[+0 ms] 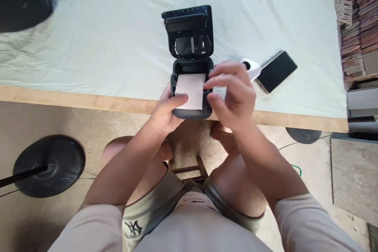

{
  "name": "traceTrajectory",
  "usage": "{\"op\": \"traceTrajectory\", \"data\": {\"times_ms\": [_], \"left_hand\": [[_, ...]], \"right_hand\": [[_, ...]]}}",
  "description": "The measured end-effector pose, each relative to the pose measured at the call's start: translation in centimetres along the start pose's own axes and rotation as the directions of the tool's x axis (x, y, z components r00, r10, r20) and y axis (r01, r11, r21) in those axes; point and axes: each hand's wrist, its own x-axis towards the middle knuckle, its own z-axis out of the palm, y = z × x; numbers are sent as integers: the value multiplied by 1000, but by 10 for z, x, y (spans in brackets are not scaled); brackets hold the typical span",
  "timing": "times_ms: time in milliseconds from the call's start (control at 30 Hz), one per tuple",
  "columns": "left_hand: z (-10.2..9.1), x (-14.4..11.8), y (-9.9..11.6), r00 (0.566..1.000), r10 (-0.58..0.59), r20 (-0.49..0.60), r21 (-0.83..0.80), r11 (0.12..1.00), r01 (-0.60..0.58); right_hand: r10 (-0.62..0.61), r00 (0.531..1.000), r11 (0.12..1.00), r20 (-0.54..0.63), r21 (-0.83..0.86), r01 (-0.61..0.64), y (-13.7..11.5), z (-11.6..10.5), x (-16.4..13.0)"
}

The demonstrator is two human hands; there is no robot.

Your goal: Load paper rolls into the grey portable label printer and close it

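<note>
A small black portable printer (193, 113) is held just above the table's front edge, its lid (189, 27) swung up and away from me. Inside its bay lies a roll of white paper (191, 86). My left hand (169, 112) grips the printer from the left, with the thumb resting on the paper and the other fingers hidden beneath. At the printer's right side hovers my right hand (233, 94), its fingers apart and slightly curled, fingertips close to the paper's right edge. Whether they touch it I cannot tell.
A smartphone (277, 71) lies on the cloth-covered table (112, 47) to the right, beside a white object (251, 69) partly behind my right hand. A black container (23, 0) stands at the far left. Below are round black stand bases (50, 165) and a cable.
</note>
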Motion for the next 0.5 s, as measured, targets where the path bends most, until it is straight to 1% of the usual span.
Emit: {"op": "traceTrajectory", "data": {"times_ms": [33,67,100,133,200,233,333,433,500], "left_hand": [[-2,0,-1,1000,-12,17,17,1000,11],[-3,-1,-1,999,-28,33,33,999,27],[-5,-1,-2,998,-48,46,51,998,45],[-6,-2,-2,997,-63,54,67,996,59],[-8,-2,-3,996,-75,50,89,994,70],[-9,-3,-4,996,-76,39,95,993,72],[-8,-3,-4,996,-87,8,96,992,86],[-5,-3,-3,997,-83,9,53,995,83],[-2,-3,-2,999,-54,2,-14,998,54]], "right_hand": [[116,991,992,-61,49,-113,0,-1,0],[235,967,968,-93,115,-224,1,-2,0],[332,939,932,-87,185,-312,2,-2,0],[392,919,895,-50,255,-367,4,-2,0],[440,897,829,34,367,-421,9,-2,0],[449,892,810,48,400,-429,11,-1,0],[496,867,771,34,442,-459,13,1,-1],[502,861,780,78,389,-490,7,4,-2],[489,861,819,140,267,-508,1,7,-4]]}}
